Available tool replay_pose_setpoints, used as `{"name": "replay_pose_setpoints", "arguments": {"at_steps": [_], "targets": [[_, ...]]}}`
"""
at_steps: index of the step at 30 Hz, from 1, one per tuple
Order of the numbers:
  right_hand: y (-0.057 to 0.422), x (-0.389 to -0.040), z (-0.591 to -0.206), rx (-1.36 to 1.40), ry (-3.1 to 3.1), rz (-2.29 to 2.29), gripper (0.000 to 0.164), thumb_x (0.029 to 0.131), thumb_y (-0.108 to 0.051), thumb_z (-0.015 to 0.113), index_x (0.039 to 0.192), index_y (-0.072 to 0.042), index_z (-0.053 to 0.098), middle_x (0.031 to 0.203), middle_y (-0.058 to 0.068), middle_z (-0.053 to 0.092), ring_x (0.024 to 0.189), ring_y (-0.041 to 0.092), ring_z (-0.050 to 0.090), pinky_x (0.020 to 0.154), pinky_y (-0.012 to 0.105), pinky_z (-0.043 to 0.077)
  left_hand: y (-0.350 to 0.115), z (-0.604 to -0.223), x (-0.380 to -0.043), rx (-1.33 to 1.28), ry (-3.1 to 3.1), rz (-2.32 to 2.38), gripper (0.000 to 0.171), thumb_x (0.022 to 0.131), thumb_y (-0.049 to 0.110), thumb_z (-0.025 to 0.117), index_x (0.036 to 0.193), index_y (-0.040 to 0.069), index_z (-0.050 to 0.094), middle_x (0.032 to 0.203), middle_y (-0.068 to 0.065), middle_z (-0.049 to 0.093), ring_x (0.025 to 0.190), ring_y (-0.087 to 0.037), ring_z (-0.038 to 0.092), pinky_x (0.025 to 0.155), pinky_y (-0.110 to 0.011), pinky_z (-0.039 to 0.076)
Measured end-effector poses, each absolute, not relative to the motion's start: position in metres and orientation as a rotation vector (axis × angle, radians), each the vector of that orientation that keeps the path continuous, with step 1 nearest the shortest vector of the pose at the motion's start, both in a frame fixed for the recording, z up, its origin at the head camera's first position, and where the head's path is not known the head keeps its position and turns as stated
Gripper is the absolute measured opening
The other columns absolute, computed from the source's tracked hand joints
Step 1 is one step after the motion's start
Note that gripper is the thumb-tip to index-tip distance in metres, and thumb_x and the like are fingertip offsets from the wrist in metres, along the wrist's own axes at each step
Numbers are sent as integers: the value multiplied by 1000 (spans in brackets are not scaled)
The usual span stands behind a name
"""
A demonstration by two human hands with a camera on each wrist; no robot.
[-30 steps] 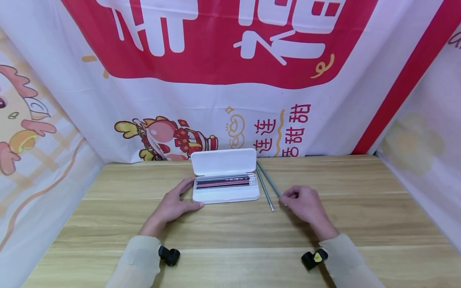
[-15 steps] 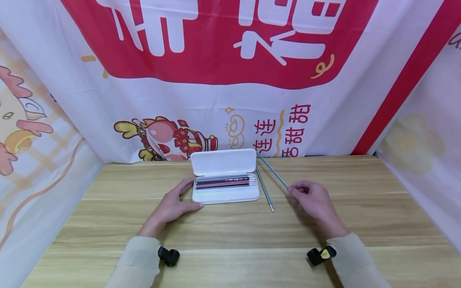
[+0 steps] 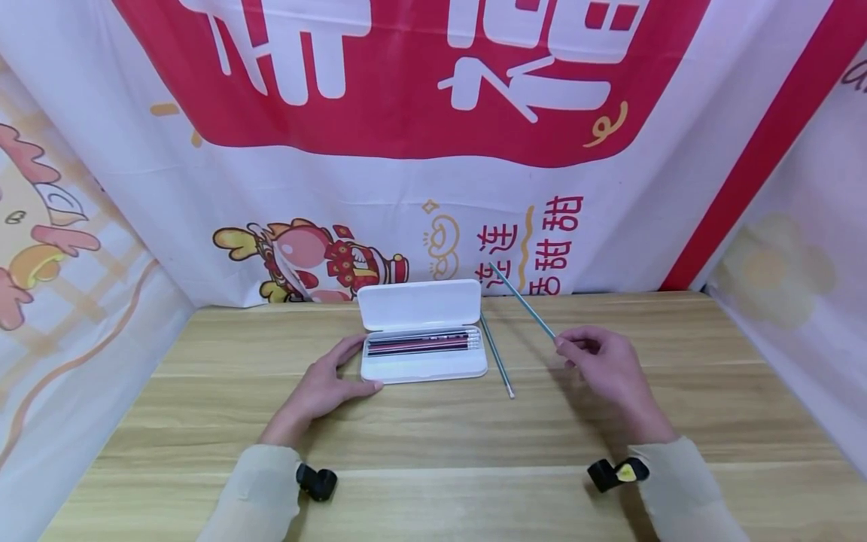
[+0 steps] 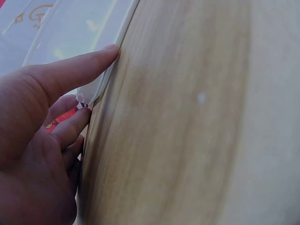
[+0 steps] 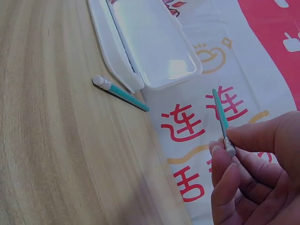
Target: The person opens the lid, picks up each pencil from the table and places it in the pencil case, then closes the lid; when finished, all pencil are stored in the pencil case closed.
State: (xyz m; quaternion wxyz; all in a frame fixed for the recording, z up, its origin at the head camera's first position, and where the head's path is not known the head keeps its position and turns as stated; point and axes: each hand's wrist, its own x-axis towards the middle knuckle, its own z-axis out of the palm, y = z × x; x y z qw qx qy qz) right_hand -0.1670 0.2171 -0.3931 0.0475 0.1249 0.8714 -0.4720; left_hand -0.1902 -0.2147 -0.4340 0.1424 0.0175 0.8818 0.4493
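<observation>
A white pencil case (image 3: pixel 424 369) stands open on the table with its lid (image 3: pixel 420 305) tilted up at the back. Several dark and reddish pencils (image 3: pixel 420 345) lie side by side in it. My left hand (image 3: pixel 328 384) holds the case's left end, thumb (image 4: pixel 89 65) along the front edge and fingers at the side. In my right hand (image 3: pixel 606 365), thumb and fingers pinch a green pencil (image 3: pixel 524 305) near its white eraser end, raised off the table and pointing up and away to the left. A second green pencil (image 3: pixel 497 357) lies right of the case, eraser end toward me.
The wood-grain table (image 3: pixel 433 444) meets a printed cloth (image 3: pixel 406 181) hanging close behind the case. More cloth hangs at the left and right sides. A small black device (image 3: pixel 317 482) is at the left cuff, another (image 3: pixel 616 476) at the right.
My right hand has lifted the green pencil off the table and carried it up and to the right. My left hand and the case stay where they were.
</observation>
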Motion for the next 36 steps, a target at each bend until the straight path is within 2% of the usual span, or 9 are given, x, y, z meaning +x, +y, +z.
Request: {"name": "replay_pose_setpoints", "arguments": {"at_steps": [12, 18, 25, 36], "targets": [[209, -167, -394, 250, 2698, -1476, 31, 107, -33, 68, 128, -10, 73, 115, 15, 74, 98, 28, 67, 71, 29, 57, -215, -435, -191, 28, 2549, 1291, 92, 91, 43, 87, 167, 34, 37, 179, -3, 30, 169, -42, 12, 131, -75, 12], [199, -169, -397, 110, 2697, -1503, 23, 107, -26, 69, 121, -8, 75, 107, 19, 74, 91, 29, 68, 70, 34, 60, -215, -435, -192, 38, 2553, 1287, 92, 90, 43, 88, 167, 33, 37, 179, -4, 31, 168, -43, 13, 131, -75, 12], [186, -178, -399, 9, 2719, -1424, 18, 107, -23, 68, 119, -11, 75, 100, 13, 73, 87, 24, 64, 67, 31, 57, -216, -434, -191, 41, 2554, 1286, 91, 91, 43, 87, 167, 33, 37, 179, -4, 30, 168, -43, 13, 131, -75, 12], [164, -202, -403, -211, 2797, -1301, 11, 102, -18, 75, 110, -14, 80, 106, 6, 78, 94, 22, 65, 79, 32, 55, -216, -433, -191, 57, 2546, 1302, 90, 91, 42, 87, 166, 34, 39, 179, -5, 31, 168, -43, 13, 131, -75, 11]]}}
